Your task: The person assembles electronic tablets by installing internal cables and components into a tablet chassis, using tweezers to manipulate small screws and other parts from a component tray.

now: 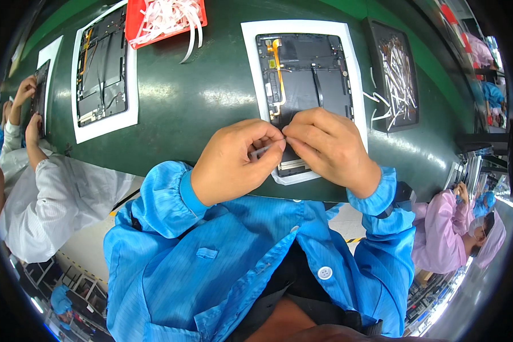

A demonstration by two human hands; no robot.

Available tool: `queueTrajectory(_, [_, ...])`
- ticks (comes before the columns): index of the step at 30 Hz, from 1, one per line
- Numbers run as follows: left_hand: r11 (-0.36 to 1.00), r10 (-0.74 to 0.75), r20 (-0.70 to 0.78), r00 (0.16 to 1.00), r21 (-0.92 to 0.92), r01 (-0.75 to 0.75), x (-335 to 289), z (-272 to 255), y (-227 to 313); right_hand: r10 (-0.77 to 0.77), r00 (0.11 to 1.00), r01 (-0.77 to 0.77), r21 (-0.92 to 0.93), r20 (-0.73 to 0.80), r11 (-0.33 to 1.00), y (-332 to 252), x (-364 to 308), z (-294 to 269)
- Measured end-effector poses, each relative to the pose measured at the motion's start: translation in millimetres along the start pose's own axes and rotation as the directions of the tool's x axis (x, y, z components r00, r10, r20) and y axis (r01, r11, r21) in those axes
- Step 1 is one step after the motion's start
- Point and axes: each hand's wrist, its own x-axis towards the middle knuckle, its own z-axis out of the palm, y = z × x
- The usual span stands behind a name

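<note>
My left hand point(236, 162) is closed, with thumb and forefinger pinching a thin, pale grey strip point(260, 151). Thumb and fingers of my right hand point(332, 149) are pressed together at the strip's other end, where the fingertips of both hands meet. Both hands are over the lower part of an opened tablet-like device point(293, 85), its dark inside facing up. An orange flat cable point(277, 62) runs down its left side, and a black cable down its middle. The device lies on a white sheet point(356, 62); my hands hide its lower part.
To the right stands a black tray point(410, 108) of white strips, some hanging over its edge. A red bin point(135, 25) of pale strips is at the far left, beside a second opened device point(104, 68). Another person's hands point(28, 94) work on a device further left.
</note>
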Motion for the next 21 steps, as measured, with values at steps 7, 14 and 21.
queueTrajectory(7, [0.841, 0.461, -0.040, 0.887, 0.339, -0.422, -12.1, 7.5, -14.6, 0.195, 0.980, -0.195, -0.001, -0.038, 0.981, 3.8, 1.7, 5.7])
queueTrajectory(14, [0.636, 0.498, 0.146, 0.855, 0.609, -0.474, -19.2, 21.1, -23.9, 0.239, 0.962, -0.246, -0.041, -0.134, 0.968, 17.6, -2.1, 18.0])
queueTrajectory(21, [0.596, 0.454, 0.163, 0.876, 0.676, -0.434, -19.8, 23.0, -23.9, 0.255, 0.959, -0.263, -0.060, -0.124, 0.963, 19.7, -0.8, 19.9])
